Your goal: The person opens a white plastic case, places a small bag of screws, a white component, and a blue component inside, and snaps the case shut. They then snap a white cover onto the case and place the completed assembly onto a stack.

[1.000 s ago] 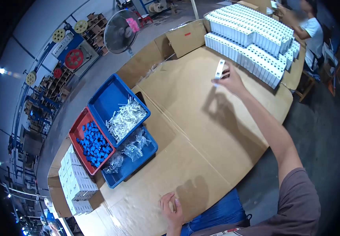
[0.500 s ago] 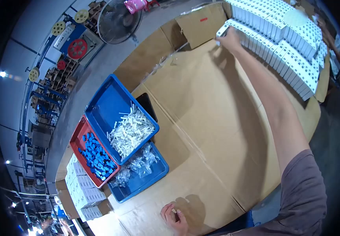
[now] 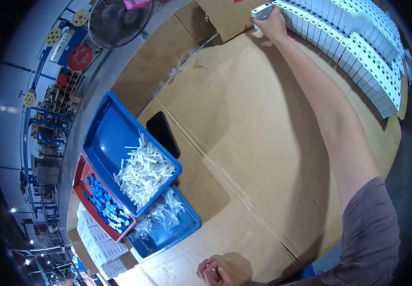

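Observation:
My right hand (image 3: 273, 26) is stretched out to the far edge, its fingers closed on a white rectangular plastic block (image 3: 262, 11) at the end of a long row. The block's exposed side shows grey inner parts. Beside it stand the tightly packed white blocks (image 3: 339, 45) with small dark square openings, in several rows. Low in the view, my left hand (image 3: 213, 272) rests near the cardboard surface with its fingers curled in. A small pale bit shows between the fingers, too small to name.
On the left, a blue tray (image 3: 102, 125) holds white plastic pins, a red tray (image 3: 79, 177) blue pieces, and a lower blue tray (image 3: 187, 226) clear plastic bags. A black phone (image 3: 163, 135) lies beside them. White boxes (image 3: 102, 245) are stacked behind. A fan (image 3: 120, 21) stands beyond the cardboard-covered table (image 3: 244, 128).
The view has shifted, so the trays appear further left. My right hand's block now stands slightly apart from the row, its side showing. My left hand stays low, fingers curled more.

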Motion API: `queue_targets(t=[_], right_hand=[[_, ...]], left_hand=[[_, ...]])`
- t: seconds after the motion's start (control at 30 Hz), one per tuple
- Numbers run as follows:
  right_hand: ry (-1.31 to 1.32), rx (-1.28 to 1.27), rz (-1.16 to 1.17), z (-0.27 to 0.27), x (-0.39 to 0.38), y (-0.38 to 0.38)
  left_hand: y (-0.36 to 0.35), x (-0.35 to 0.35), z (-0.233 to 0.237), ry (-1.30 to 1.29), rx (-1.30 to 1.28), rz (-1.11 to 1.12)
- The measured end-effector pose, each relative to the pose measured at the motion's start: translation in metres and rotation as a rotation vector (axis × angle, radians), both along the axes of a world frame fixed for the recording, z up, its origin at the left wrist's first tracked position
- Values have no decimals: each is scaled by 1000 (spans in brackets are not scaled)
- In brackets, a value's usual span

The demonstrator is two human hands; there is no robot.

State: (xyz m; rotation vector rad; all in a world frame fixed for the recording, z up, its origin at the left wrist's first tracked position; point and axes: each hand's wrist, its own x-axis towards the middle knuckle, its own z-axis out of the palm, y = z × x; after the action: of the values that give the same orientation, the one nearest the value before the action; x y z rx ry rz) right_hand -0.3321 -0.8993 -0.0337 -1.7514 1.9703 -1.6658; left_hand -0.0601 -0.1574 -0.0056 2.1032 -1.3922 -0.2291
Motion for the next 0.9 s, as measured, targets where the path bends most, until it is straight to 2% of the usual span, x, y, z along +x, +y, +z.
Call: queue_targets(t=[0.07, 0.1, 0.2, 0.23, 0.67, 0.77, 0.87, 0.9], right_hand=[[-20, 2, 2, 1, 6, 8], [-168, -132, -17, -3, 16, 6], [-108, 42, -2, -8, 11, 8], [-10, 27, -40, -10, 12, 9], [-17, 160, 104, -6, 0, 13], [-31, 187, 190, -6, -8, 28], [19, 304, 183, 0, -16, 55], [-2, 202, 221, -10, -21, 58]], left_hand=[[2, 1, -3, -11, 9, -1], [2, 1, -3, -19, 22, -1], [1, 0, -1, -9, 34, 8], [0, 0, 0, -1, 27, 14], [-3, -2, 7, 10, 20, 19], [-3, -1, 10, 11, 17, 15], [1, -3, 7, 20, -29, 19], [5, -3, 0, 34, -53, 19]])
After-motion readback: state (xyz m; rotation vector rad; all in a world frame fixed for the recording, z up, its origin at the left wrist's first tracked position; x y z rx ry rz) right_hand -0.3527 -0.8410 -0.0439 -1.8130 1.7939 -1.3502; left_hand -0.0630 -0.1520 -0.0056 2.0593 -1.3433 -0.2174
